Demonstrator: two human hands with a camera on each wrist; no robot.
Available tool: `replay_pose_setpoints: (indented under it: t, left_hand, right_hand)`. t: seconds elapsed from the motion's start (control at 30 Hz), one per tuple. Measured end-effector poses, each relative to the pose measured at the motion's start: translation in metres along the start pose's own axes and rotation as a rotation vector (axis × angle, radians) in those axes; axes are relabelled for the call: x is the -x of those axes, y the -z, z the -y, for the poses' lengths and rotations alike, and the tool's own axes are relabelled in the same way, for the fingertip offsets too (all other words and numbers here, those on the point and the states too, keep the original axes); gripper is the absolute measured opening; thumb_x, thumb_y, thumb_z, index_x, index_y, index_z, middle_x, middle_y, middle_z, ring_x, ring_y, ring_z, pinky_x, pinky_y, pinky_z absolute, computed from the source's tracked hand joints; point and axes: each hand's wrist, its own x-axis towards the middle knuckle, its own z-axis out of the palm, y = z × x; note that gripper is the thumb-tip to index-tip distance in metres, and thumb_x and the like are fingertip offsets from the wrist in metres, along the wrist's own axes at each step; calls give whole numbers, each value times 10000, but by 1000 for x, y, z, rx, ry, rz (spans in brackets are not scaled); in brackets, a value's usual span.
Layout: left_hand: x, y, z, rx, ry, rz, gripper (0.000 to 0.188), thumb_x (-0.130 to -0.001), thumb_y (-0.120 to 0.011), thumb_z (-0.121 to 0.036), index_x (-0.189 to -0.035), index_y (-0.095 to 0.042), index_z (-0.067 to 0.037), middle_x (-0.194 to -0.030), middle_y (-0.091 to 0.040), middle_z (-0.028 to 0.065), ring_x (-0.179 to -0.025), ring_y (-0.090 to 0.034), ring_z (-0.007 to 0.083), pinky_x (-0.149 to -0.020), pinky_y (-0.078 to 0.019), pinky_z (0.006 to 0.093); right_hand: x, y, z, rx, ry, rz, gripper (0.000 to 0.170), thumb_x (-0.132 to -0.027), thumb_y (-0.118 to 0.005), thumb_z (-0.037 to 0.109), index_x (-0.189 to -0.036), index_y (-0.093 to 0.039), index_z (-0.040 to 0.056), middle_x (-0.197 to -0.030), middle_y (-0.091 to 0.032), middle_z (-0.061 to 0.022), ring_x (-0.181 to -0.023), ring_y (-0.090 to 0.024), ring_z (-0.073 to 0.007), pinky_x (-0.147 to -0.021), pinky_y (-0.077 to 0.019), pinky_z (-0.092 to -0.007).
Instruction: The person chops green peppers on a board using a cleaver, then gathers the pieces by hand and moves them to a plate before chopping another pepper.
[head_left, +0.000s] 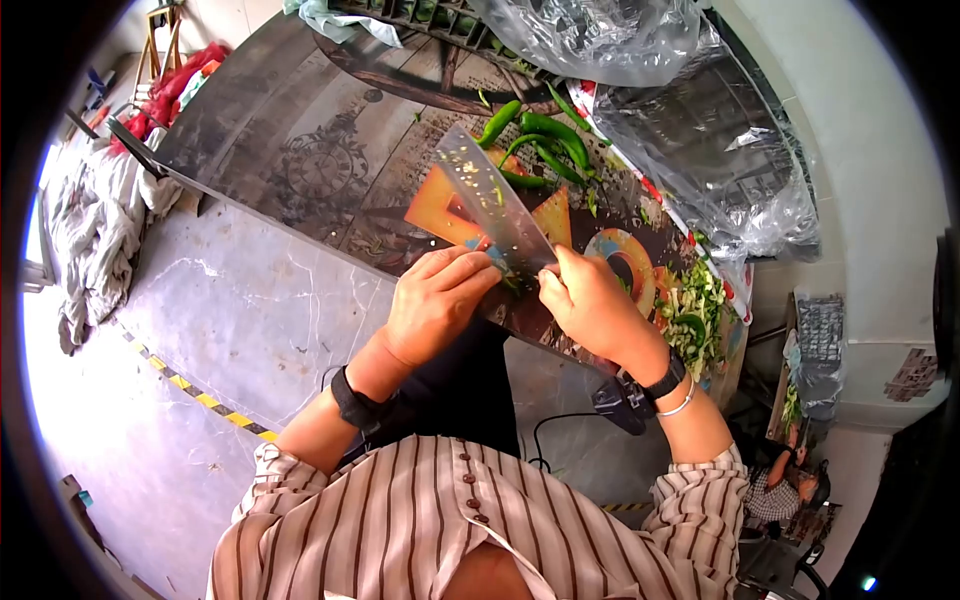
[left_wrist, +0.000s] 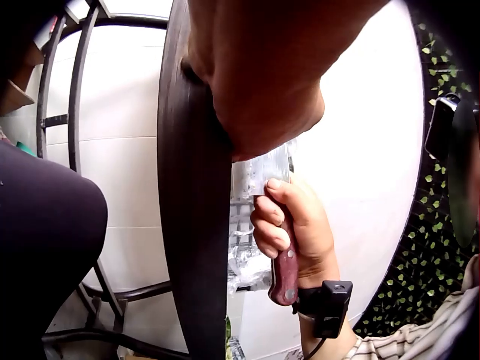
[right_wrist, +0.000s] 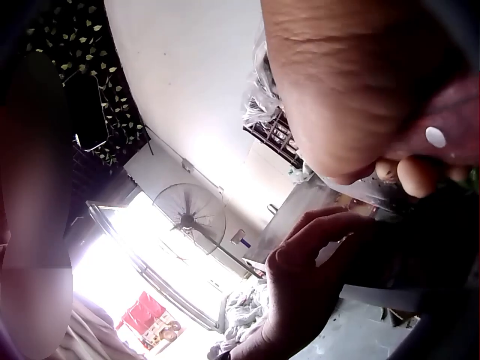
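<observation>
My right hand (head_left: 600, 310) grips a broad kitchen knife (head_left: 490, 190) by its dark red riveted handle (left_wrist: 285, 274). The blade points away over the table, with small chopped bits stuck to its side. My left hand (head_left: 437, 300) is at the table's near edge, knuckles bent and fingertips close beside the blade. Bits of green show by the blade near those fingertips; I cannot tell what lies under them. Beyond the blade lie several whole green chili peppers (head_left: 560, 135). A pile of chopped green pepper (head_left: 695, 310) sits right of my right hand.
The printed wooden tabletop (head_left: 270, 110) ends just in front of my body. A black plastic crate (head_left: 430, 15) stands at the back, and clear plastic bags (head_left: 700, 150) cover the back right. Grey cloth (head_left: 110, 220) hangs at the left. Another person (head_left: 780, 490) is at the far right.
</observation>
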Motion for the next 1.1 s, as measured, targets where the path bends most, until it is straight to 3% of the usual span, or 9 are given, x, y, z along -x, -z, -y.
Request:
replay_pose_setpoints:
  t: [0.13,0.3,0.63,0.83,1.1]
  left_hand:
    - [0,-1,0,-6,6,-10,245,-686,-702,-33,-923,-693,-94,-975,-668,23,-905,-649,225,-795,-536,326]
    - [2,-1,4,20,-9,12,269,-678,-682,-54,-943,-672,-98,-1004,-648,11,-937,-637,198,-814,-530,313]
    - [-1,1,1,53,21,-4,214,-674,-702,-49,-882,-696,-102,-938,-659,20,-860,-647,216,-743,-537,316]
    - [-1,6,2,33,10,57,279,-662,-698,-45,-935,-690,-104,-979,-641,27,-926,-620,223,-783,-523,336]
    - [2,5,5,60,34,8,287,-683,-698,-11,-960,-689,-85,-972,-641,41,-929,-622,252,-799,-524,347]
  right_hand:
    - [7,14,12,-76,-70,26,201,-909,-540,119,-817,-482,-49,-686,-566,-279,-676,-571,-468,-588,-440,-502]
    - [17,15,16,-60,-5,124,168,-899,-542,90,-839,-461,-44,-642,-539,-262,-634,-561,-458,-541,-424,-499]
    - [0,18,21,-16,-72,232,180,-897,-542,101,-842,-474,-56,-652,-542,-280,-668,-565,-466,-586,-438,-511]
    - [-13,-6,16,8,52,80,180,-903,-531,109,-835,-488,-52,-677,-558,-291,-688,-574,-475,-603,-452,-523]
    - [-3,-6,4,-48,-35,-64,210,-910,-538,122,-807,-488,-54,-662,-552,-290,-674,-576,-473,-578,-441,-505]
